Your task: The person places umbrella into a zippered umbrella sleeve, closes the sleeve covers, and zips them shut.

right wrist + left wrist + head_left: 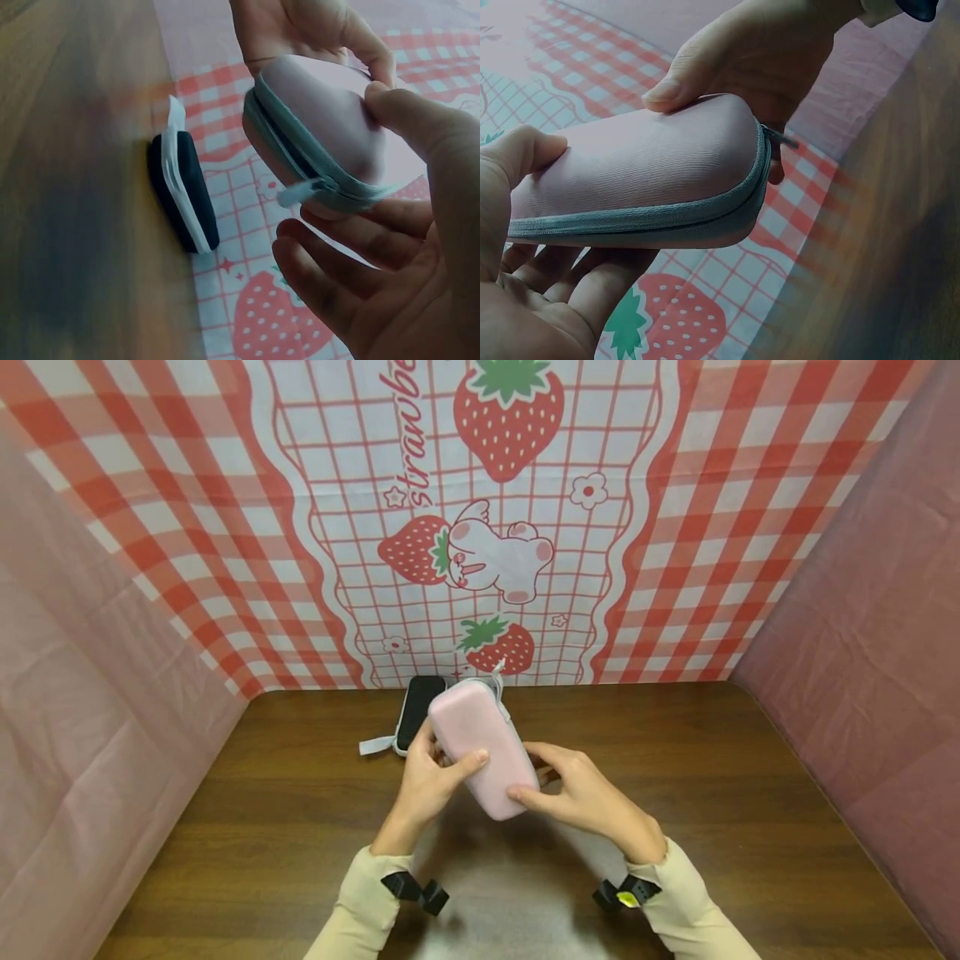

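A pink zip case [491, 739] with a grey zip is held above the table, tilted. My left hand [429, 781] grips its left side, thumb on the top face and fingers underneath. At the near right end, my right hand [588, 795] holds it with the thumb [420, 116] on top and fingers below. A grey zip pull [300, 192] hangs from the zip in the right wrist view, and a dark gap shows along part of the zip there. The case's contents are hidden.
A black zip case [420, 710] with a light strap [377, 746] lies at the back of the wooden table [675, 760]. Behind it hangs a strawberry-print checked cloth [645, 610]. Pink cloth walls [862, 568] stand on both sides.
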Demonstrator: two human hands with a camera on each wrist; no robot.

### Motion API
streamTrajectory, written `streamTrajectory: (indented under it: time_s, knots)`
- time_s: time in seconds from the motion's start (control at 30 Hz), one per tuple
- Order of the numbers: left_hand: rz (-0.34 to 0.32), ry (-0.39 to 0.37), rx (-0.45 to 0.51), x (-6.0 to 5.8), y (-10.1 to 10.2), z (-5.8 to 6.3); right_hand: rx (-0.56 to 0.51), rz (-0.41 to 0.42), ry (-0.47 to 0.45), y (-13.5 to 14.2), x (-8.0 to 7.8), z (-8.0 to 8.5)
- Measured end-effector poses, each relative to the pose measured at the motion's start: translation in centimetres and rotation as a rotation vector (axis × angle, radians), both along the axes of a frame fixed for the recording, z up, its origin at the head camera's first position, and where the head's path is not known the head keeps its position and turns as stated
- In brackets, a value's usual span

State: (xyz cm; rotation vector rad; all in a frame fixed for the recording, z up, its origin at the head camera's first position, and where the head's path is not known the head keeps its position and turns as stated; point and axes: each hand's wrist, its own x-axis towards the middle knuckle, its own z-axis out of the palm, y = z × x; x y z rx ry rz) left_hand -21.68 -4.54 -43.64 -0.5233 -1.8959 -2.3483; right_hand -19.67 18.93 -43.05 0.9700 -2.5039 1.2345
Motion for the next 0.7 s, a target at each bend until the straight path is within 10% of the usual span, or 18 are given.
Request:
streamTrajectory:
  time_s: [0.4, 0.7]
  knots:
    - [-0.053, -0.061, -0.045, 0.18, -0.03, 0.07, -0.109, 0.031, -0.177, -0.05, 0.04, -0.34]
    - [-0.103, -0.226, -0.003, -0.08, -0.08, -0.2, 0.004, -0.093, -0.037, 0.73, -0.34, -0.24]
